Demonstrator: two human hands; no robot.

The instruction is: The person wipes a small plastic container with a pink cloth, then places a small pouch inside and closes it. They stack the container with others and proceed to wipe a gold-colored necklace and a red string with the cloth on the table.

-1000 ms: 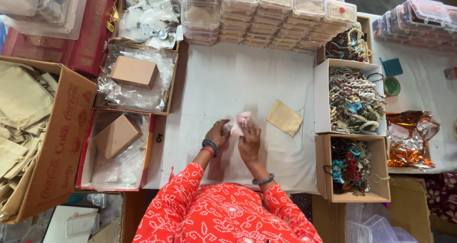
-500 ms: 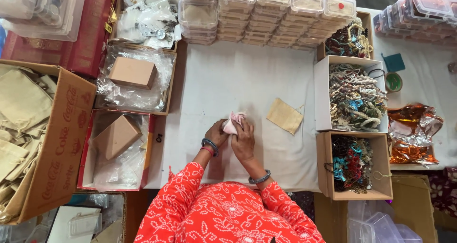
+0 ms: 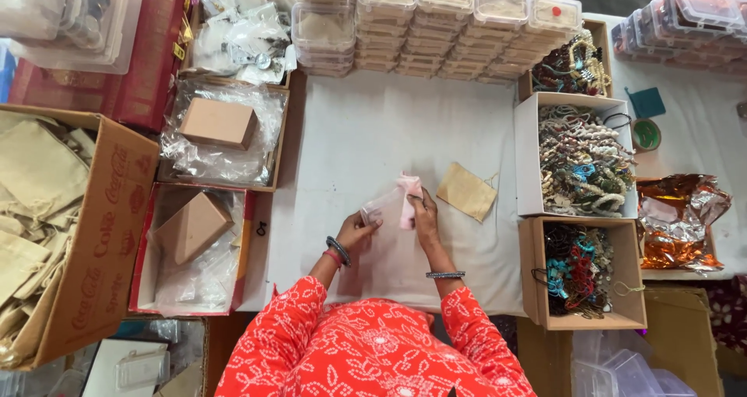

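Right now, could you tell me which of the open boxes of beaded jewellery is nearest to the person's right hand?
The brown cardboard box at lower right, with dark and turquoise beads, lies nearest the right hand; the white box sits farther up.

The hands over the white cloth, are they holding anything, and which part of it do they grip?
Both hold a small clear plastic pouch with something pink inside. The left hand grips its lower left end; the right hand pinches its upper right edge.

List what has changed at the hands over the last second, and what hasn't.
The left hand and right hand, close together before, have drawn apart, spreading out the small clear bag with pink inside that both keep holding. The tan pouch stays on the white cloth, and the boxes around have not moved.
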